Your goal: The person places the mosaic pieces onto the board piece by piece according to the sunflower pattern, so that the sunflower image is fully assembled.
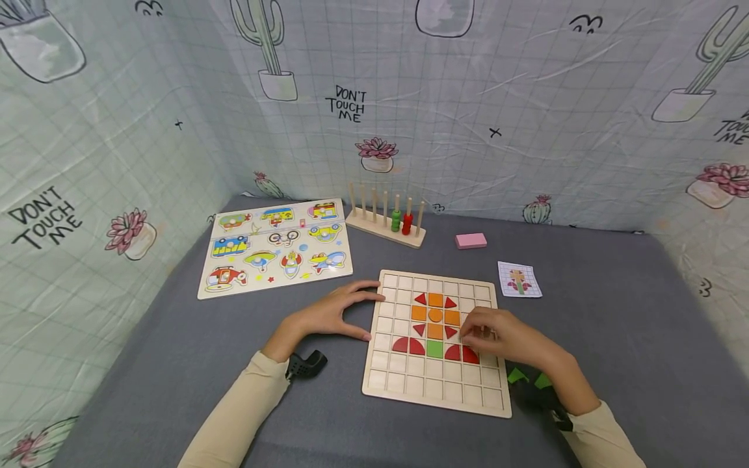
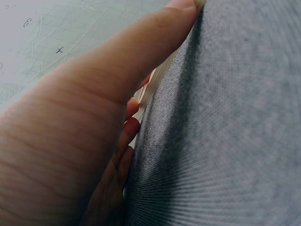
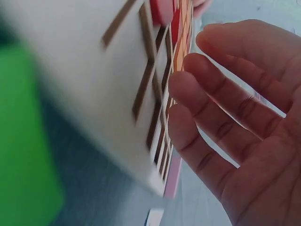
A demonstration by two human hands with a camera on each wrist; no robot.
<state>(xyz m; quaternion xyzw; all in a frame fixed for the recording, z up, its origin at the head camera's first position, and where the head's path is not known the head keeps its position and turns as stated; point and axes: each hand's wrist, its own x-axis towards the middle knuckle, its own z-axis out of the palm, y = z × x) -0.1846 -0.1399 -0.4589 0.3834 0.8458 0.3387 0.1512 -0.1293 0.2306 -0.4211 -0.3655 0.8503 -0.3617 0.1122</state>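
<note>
A wooden grid board (image 1: 404,380) lies on the grey cloth, bearing flat coloured pieces: orange squares around an orange circle (image 1: 435,315), small red triangles, one green square (image 1: 435,349) and red quarter-rounds (image 1: 470,355) in a row. At the board's left edge, my left hand (image 1: 336,311) spreads its thumb and fingers, fingertips right at the rim. Over the board's right part hovers my right hand (image 1: 497,331), its fingers loosely bent close to the red pieces. In the right wrist view, those fingers (image 3: 186,94) are relaxed beside the board and no piece shows in them.
Green pieces (image 1: 517,376) lie near my right wrist. Beyond the board are a printed pattern card (image 1: 519,280), a pink block (image 1: 471,241), a peg stand (image 1: 380,229) with green and red beads, and a vehicle puzzle board (image 1: 275,260). Patterned fabric walls (image 1: 445,123) surround the table.
</note>
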